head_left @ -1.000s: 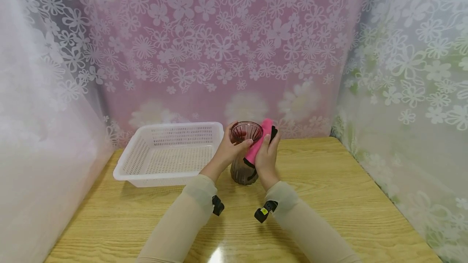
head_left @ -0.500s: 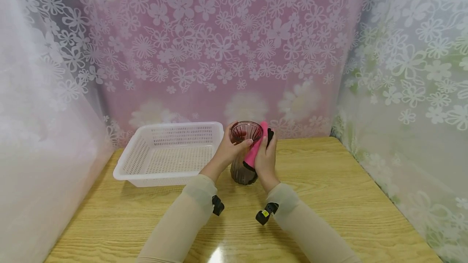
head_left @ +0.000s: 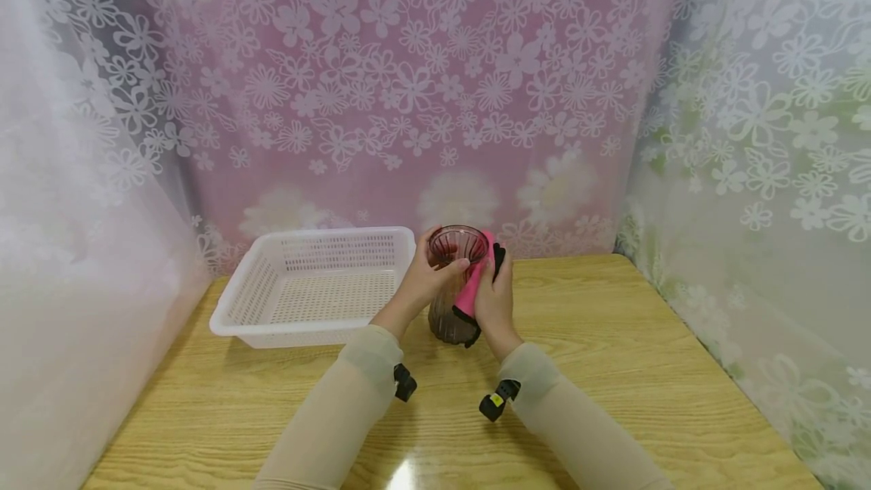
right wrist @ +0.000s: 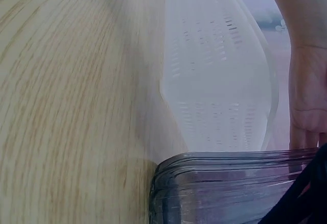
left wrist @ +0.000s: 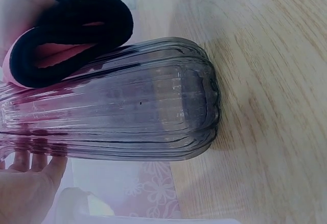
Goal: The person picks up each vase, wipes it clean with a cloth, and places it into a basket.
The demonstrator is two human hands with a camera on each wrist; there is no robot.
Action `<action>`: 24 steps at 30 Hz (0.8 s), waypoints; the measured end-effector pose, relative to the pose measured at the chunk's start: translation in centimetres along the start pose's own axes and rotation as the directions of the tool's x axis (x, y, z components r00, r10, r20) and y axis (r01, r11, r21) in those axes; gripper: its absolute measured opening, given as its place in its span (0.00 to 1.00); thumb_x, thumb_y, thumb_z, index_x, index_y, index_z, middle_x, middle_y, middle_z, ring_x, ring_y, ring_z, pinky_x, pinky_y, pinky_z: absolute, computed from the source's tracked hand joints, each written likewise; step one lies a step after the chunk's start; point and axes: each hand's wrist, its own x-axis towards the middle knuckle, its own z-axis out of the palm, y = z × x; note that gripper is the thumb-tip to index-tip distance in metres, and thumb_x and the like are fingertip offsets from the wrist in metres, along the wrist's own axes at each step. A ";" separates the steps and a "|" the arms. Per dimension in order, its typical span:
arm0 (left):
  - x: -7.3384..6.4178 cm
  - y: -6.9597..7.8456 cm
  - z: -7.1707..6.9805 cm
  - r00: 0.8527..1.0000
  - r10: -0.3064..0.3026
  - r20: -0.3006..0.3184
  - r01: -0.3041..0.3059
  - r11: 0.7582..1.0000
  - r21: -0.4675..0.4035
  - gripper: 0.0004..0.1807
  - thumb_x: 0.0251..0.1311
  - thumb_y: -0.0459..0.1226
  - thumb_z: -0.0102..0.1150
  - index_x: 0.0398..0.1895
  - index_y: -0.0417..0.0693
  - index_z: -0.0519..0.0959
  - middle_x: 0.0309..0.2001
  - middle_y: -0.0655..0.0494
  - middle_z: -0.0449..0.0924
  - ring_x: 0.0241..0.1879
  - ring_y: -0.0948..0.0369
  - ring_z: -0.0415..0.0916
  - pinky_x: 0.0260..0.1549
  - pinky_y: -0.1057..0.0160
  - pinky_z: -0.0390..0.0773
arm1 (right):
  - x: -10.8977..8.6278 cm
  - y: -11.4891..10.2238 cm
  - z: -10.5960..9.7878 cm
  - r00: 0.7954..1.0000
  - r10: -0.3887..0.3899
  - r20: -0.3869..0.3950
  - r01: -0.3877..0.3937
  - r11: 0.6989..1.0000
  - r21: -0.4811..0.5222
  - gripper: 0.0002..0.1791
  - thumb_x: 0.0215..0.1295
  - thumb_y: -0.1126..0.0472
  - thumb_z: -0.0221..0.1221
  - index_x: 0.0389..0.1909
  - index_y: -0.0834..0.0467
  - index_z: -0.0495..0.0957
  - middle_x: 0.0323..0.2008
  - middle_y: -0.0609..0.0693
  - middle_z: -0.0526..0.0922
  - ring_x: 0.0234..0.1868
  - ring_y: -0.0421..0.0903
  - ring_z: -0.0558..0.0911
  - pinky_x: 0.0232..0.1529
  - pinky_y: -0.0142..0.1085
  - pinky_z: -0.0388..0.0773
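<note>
- Hanging behind everything, a pink flowered curtain (head_left: 435,112) made the backdrop, with paler floral sheeting (head_left: 755,263) to the right.
- Wood-grain table (head_left: 612,354) below, bearing all the work.
- White perforated basket (head_left: 292,336) stood on the table to the vase's left, near it but apart.
- Ribbed, tinted glass vase (head_left: 445,314) stood on the table between the two hands. Just changed: over the last second the right hand (head_left: 495,302) had shifted slightly left, and the pink cloth (head_left: 469,297) had drawn in with it, showing a narrower pink face; vase and left hand (head_left: 429,280) had kept their places. Judged from this, the cloth was being worked over the outer wall while the other hand steadied the glass.
- Vase bearing: mouth up, foot down, long axis close to vertical; it lay sideways in the wrist views only because of how those cameras were turned.
- Left hand grasped the vase below its rim, thumb on the near side, fingers round the far side.
- Right hand gripped the cloth against the vase's right side; some fingertips were hidden.
- Cloth folded over, dark edging looped, lower edge hanging beside the vase's foot.
</note>
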 end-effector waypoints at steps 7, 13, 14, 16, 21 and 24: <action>0.0 0.0 0.0 1.000 0.006 -0.004 -0.006 1.000 0.014 0.56 0.54 0.59 0.70 0.80 0.61 0.47 0.65 0.45 0.71 0.66 0.54 0.68 0.67 0.50 0.65 | 0.0 0.5 -0.1 1.000 -0.002 0.013 0.002 1.000 -0.009 0.34 0.81 0.44 0.36 0.80 0.52 0.44 0.74 0.58 0.58 0.72 0.54 0.63 0.69 0.52 0.62; 0.0 -0.1 0.0 1.000 0.005 0.002 -0.005 1.000 0.011 0.56 0.54 0.60 0.70 0.80 0.61 0.47 0.66 0.45 0.70 0.66 0.53 0.68 0.67 0.48 0.64 | 0.1 1.1 -0.3 0.999 0.014 0.029 -0.013 0.999 -0.038 0.35 0.80 0.42 0.36 0.80 0.53 0.45 0.74 0.58 0.58 0.72 0.55 0.63 0.70 0.53 0.60; 0.0 -0.1 0.0 1.000 0.004 0.003 -0.004 1.000 0.012 0.56 0.54 0.60 0.70 0.80 0.62 0.47 0.67 0.45 0.70 0.66 0.53 0.68 0.68 0.48 0.63 | 0.1 1.3 -0.3 0.999 0.019 0.032 -0.018 0.999 -0.043 0.35 0.80 0.42 0.36 0.80 0.53 0.45 0.74 0.58 0.58 0.72 0.55 0.63 0.70 0.53 0.60; 0.0 -0.1 0.0 1.000 -0.001 0.005 0.001 1.000 0.012 0.54 0.56 0.58 0.69 0.80 0.62 0.47 0.67 0.45 0.70 0.66 0.53 0.68 0.68 0.49 0.63 | 0.1 1.4 -0.4 0.999 0.032 0.042 -0.030 0.998 -0.052 0.36 0.80 0.41 0.36 0.80 0.52 0.43 0.75 0.58 0.56 0.73 0.56 0.62 0.70 0.54 0.59; 0.0 0.2 -0.1 1.000 -0.002 0.019 0.002 1.000 -0.003 0.51 0.62 0.48 0.68 0.80 0.57 0.45 0.67 0.40 0.68 0.67 0.49 0.67 0.69 0.47 0.61 | 0.0 1.8 -0.6 0.995 0.079 0.068 -0.073 0.994 -0.082 0.37 0.80 0.40 0.36 0.81 0.51 0.39 0.77 0.57 0.52 0.75 0.55 0.59 0.72 0.53 0.57; -0.4 1.3 -0.2 0.999 0.001 0.044 -0.001 1.000 -0.021 0.51 0.64 0.42 0.67 0.81 0.50 0.43 0.68 0.35 0.66 0.68 0.45 0.65 0.69 0.44 0.59 | 0.0 2.0 -0.8 0.992 0.105 0.076 -0.099 0.992 -0.082 0.36 0.80 0.41 0.36 0.80 0.53 0.44 0.73 0.60 0.60 0.69 0.57 0.66 0.68 0.54 0.63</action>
